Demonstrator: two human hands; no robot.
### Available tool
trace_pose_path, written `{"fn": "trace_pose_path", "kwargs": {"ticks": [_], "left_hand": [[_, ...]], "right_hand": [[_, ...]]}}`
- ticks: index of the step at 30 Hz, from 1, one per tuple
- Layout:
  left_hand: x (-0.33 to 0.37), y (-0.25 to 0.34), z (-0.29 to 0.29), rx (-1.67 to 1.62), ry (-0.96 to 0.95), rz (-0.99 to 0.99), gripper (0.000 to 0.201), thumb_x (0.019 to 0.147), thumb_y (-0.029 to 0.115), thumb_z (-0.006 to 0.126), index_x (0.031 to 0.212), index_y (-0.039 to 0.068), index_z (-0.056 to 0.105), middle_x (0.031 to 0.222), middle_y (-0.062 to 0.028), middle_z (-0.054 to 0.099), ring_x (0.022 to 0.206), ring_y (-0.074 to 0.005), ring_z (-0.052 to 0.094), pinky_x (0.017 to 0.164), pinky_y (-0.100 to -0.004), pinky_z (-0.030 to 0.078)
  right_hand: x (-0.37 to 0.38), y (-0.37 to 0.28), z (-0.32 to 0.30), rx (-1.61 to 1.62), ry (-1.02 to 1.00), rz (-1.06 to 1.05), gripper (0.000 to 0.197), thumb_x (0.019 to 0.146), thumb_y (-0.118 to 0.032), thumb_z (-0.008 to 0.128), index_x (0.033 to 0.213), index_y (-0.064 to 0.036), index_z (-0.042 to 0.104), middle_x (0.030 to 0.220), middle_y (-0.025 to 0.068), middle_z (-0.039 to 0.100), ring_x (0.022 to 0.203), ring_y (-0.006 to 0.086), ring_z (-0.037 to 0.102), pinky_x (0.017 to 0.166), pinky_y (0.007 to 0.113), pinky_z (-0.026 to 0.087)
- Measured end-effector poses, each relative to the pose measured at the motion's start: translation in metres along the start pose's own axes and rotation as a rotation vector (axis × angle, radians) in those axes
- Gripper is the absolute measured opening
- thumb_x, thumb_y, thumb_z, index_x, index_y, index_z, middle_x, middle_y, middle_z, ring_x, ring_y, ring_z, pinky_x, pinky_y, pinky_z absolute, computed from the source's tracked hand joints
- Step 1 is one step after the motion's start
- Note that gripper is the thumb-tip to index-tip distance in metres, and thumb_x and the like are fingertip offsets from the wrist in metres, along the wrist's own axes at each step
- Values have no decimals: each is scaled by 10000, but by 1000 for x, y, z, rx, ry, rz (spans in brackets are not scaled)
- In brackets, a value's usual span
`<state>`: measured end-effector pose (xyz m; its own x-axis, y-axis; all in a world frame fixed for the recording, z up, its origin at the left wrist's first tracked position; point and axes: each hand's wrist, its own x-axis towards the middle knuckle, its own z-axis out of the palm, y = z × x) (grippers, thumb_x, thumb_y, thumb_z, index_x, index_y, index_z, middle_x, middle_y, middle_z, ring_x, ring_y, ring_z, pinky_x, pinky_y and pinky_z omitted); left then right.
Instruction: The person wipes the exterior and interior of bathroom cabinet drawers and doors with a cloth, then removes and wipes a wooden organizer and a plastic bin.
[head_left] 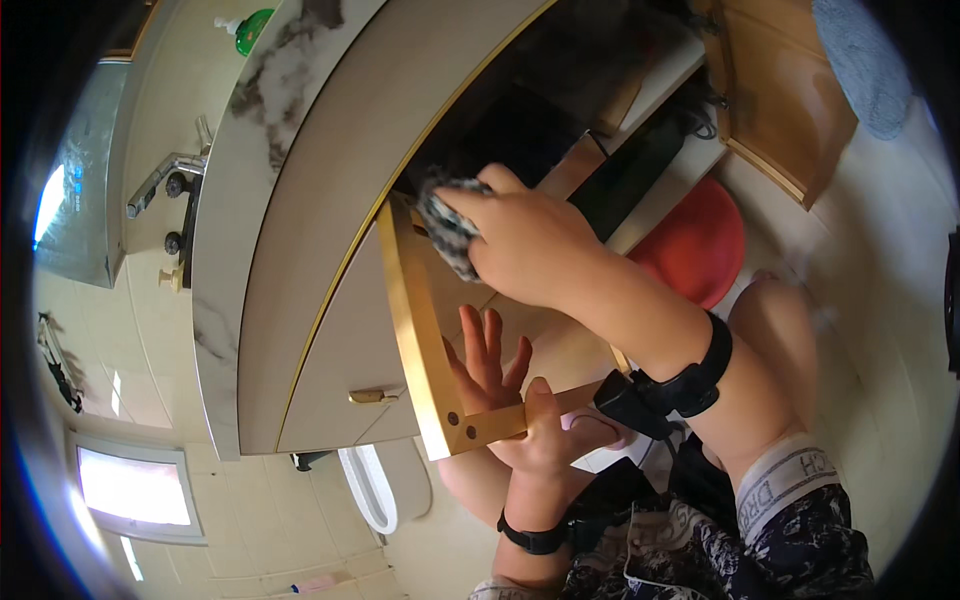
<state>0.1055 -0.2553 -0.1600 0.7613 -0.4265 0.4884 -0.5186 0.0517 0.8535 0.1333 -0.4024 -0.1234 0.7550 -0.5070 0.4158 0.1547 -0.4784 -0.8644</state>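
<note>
A cabinet door [545, 345] with a gold edge [408, 320] stands open under the vanity. My right hand [525, 240] is shut on a grey speckled cloth [445, 228] and presses it against the door's upper inner corner, by the dark cabinet opening [520, 130]. My left hand [515, 405] grips the door's lower edge: its fingers spread flat on the inner face and its thumb hooks over the gold frame. Both wrists wear black bands.
A marble countertop [265, 90] carries a green soap bottle [250, 28], with a faucet [160, 180] beside it. A red round stool [700, 240] sits by my knee [775, 330]. A second wooden door [790, 110] hangs open. A toilet [375, 490] and a window [130, 485] lie lower left.
</note>
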Motion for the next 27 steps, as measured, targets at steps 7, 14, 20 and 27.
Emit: {"fn": "trace_pose_path", "kwargs": {"ticks": [7, 14, 20, 27], "left_hand": [[-3, 4, 1, -33, -17, -28, 885, 813, 218, 590, 1466, 59, 13, 1468, -245, 233, 1327, -417, 298, 997, -560, 346], [-1, 5, 1, 0, -8, -41, 867, 786, 146, 554, 1473, 78, 29, 1461, -242, 253, 1321, -414, 314, 993, -571, 347], [-1, 1, -4, -14, -16, -22, 866, 785, 148, 560, 1474, 87, 39, 1460, -242, 256, 1320, -416, 314, 995, -573, 344], [-2, 1, 3, -9, 18, -3, 854, 744, 86, 525, 1482, 138, 98, 1434, -230, 321, 1288, -418, 371, 961, -548, 397]], "right_hand": [[-57, 24, 14, -223, -71, 102, 525, 764, -114, 559, 1284, -163, 500, 1139, 165, 482, 826, 345, 625, 705, 427, 522], [-107, 144, 46, -384, -759, 329, 377, 824, -248, 464, 1175, -156, 567, 937, 212, 643, 881, 349, 626, 763, 442, 494], [-87, 109, 36, -109, -405, 248, 456, 803, -201, 469, 1254, -158, 514, 1103, 192, 573, 937, 373, 594, 817, 429, 474], [-71, 87, 38, -56, -103, 318, 616, 768, -90, 457, 1373, -183, 385, 1236, 178, 455, 975, 382, 569, 841, 423, 472]]}}
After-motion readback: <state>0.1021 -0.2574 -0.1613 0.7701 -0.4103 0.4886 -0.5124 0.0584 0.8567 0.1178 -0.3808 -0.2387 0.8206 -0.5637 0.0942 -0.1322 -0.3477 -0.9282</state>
